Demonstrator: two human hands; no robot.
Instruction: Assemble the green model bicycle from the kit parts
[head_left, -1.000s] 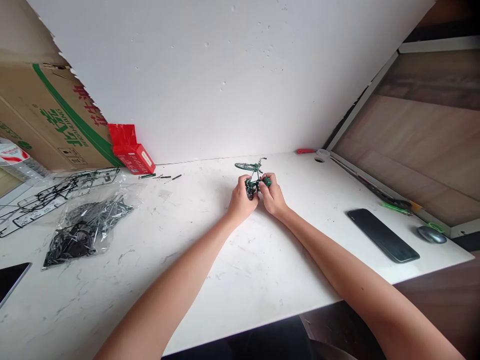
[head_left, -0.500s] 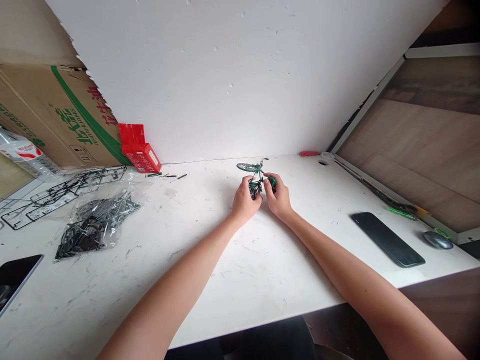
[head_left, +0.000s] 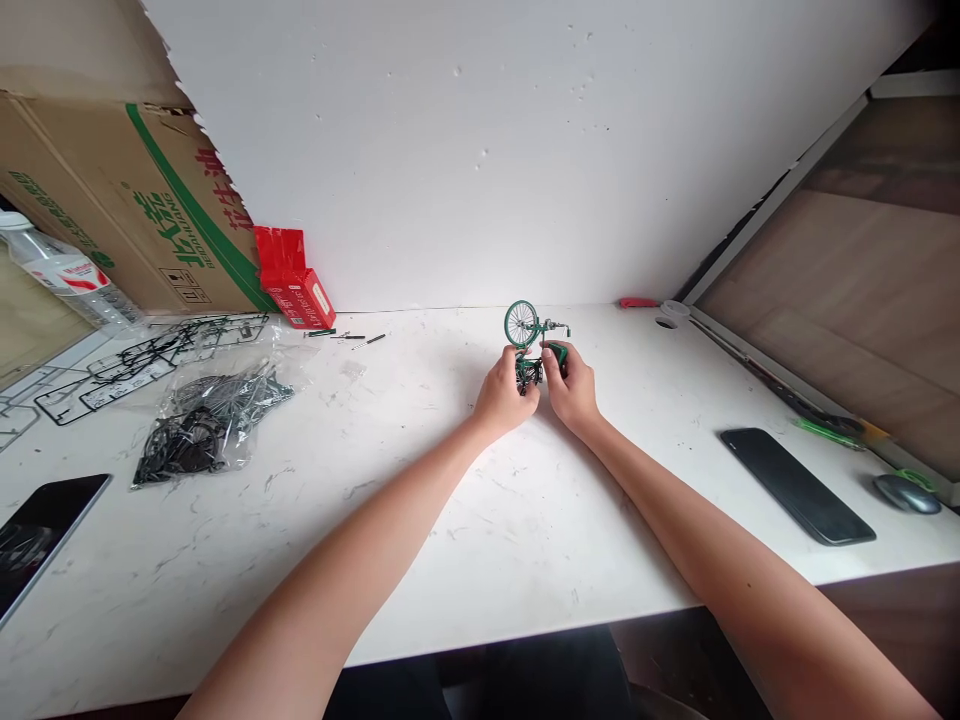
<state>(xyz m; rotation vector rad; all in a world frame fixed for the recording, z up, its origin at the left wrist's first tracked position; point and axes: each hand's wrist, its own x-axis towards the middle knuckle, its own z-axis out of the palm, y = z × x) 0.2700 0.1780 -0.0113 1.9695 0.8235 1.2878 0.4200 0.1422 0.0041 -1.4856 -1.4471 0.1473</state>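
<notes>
A small green model bicycle (head_left: 520, 325) is held between my two hands near the far part of the white table. Its spoked front wheel and handlebar point away from me, with the wheel turned to the left. My left hand (head_left: 507, 388) is closed around the rear wheel end, which the fingers partly hide. My right hand (head_left: 570, 385) pinches the bicycle from the right, its thumb against a dark green part by the frame. Both forearms reach in low across the tabletop.
At left lie a clear plastic bag (head_left: 214, 420) of dark parts, black sprue frames (head_left: 142, 360), a phone (head_left: 52, 530) and a red box (head_left: 294, 285). Near the right edge are a black slab (head_left: 796, 485) and a mouse (head_left: 907, 493). A white board (head_left: 480, 200) stands behind.
The bicycle has turned in my hands: its front wheel now shows as a round face instead of a thin ellipse, and the handlebar points right. The whole view has shifted slightly.
</notes>
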